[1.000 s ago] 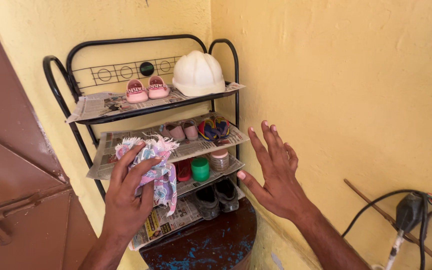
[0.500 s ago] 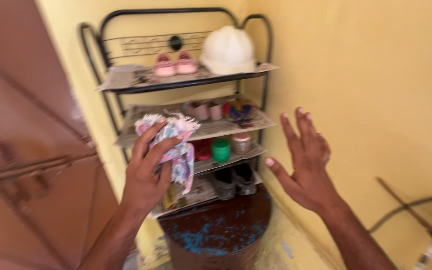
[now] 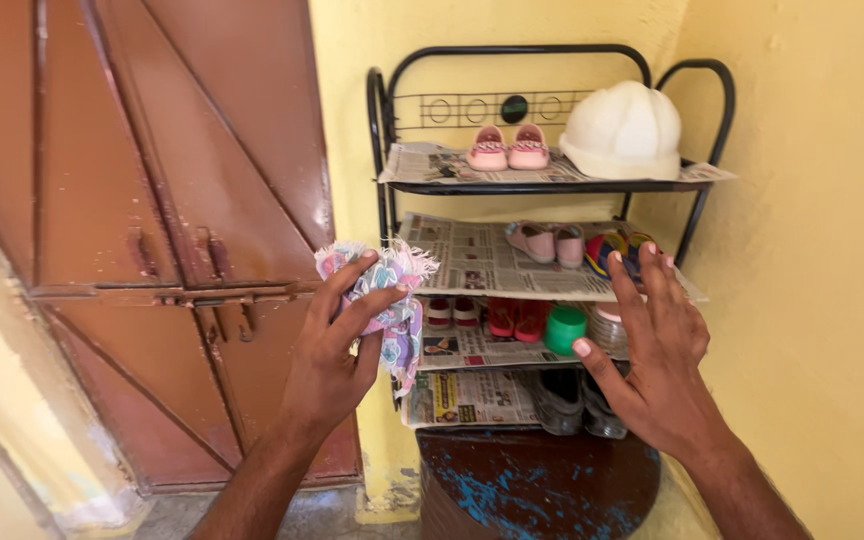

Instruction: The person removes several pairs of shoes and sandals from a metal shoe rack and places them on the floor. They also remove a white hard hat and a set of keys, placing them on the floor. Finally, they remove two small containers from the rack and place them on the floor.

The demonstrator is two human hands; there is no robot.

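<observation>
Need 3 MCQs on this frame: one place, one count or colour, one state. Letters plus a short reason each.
1. Where is the white helmet?
A. top shelf
B. bottom shelf
C. floor

2. How many pink baby shoes stand beside it?
A. one
B. two
C. four

3. What is the right hand doing?
A. gripping a shoe
B. open, holding nothing
C. clenched on the cloth

Answers:
1 A, the helmet sits on the rack's top tier.
2 B, a single pair stands to its left.
3 B, the fingers are spread in front of the shelves, while the left hand has its grip on the patterned cloth.
</observation>
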